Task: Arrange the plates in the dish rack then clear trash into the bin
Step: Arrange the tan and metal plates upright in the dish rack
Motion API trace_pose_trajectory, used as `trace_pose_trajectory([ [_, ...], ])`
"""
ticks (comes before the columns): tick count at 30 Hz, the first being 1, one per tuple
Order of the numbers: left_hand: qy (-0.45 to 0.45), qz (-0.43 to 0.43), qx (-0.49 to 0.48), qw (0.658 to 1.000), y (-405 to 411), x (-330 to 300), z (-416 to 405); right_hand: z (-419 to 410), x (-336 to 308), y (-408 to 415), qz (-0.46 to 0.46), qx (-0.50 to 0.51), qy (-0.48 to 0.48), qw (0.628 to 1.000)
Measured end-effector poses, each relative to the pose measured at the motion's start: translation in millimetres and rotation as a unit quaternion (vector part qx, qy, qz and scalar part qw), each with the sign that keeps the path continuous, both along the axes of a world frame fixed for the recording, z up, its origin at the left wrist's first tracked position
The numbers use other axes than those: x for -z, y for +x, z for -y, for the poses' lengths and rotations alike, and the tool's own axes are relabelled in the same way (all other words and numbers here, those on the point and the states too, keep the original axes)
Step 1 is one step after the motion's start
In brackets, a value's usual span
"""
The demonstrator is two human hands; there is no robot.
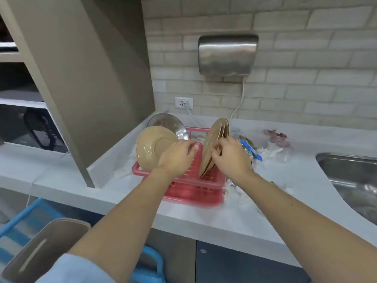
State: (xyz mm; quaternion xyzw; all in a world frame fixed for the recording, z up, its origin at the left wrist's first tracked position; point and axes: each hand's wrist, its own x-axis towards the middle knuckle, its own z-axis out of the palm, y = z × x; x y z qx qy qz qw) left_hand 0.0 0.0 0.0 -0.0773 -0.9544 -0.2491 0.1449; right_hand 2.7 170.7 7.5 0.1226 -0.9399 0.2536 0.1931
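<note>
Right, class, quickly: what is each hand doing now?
Left hand: grips the tilted plate in the rack.
Right hand: pinches the upright plates.

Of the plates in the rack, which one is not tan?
The shiny metal plate at the far left corner of the pink rack, behind the lone tan plate. The upright plates on the right are tan too.

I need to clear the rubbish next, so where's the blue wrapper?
In the head view, the blue wrapper lies on the counter just right of the right hand, between the pink rack and the sink.
</note>
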Motion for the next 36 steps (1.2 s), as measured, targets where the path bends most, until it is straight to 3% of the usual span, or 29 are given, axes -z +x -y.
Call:
trace_pose_trajectory([
  [2,0.014,-0.010,-0.005,1.000,-9.9,3.2,-7.7,-1.2,5.0,-11.4,-0.015,0.022,-0.070,0.997],
  [7,0.016,-0.047,-0.021,0.999,-33.0,19.9,-17.5,-3.6,12.6,-45.4,0.024,0.042,-0.124,0.991],
  [16,0.026,-0.111,-0.098,0.989,-52.2,29.1,17.5,11.4,2.7,-89.6,-0.065,0.111,-0.014,0.992],
  [21,-0.077,-0.076,-0.238,0.965,-62.5,46.4,59.9,10.2,2.9,-100.9,-0.007,0.071,-0.095,0.993],
  [25,-0.048,-0.044,-0.316,0.946,-75.4,47.3,97.5,8.2,4.3,-113.6,-0.019,0.073,-0.118,0.990],
  [28,0.011,-0.011,-0.311,0.950,-86.8,40.4,108.4,13.9,4.3,-124.9,-0.035,0.077,-0.126,0.988],
  [33,-0.031,-0.014,-0.325,0.945,-90.7,34.2,109.4,19.8,7.8,-136.8,-0.060,0.091,-0.125,0.986],
  [36,0.035,0.027,-0.310,0.950,-96.1,29.0,117.1,18.7,7.8,-143.2,-0.056,0.093,-0.135,0.985],
])
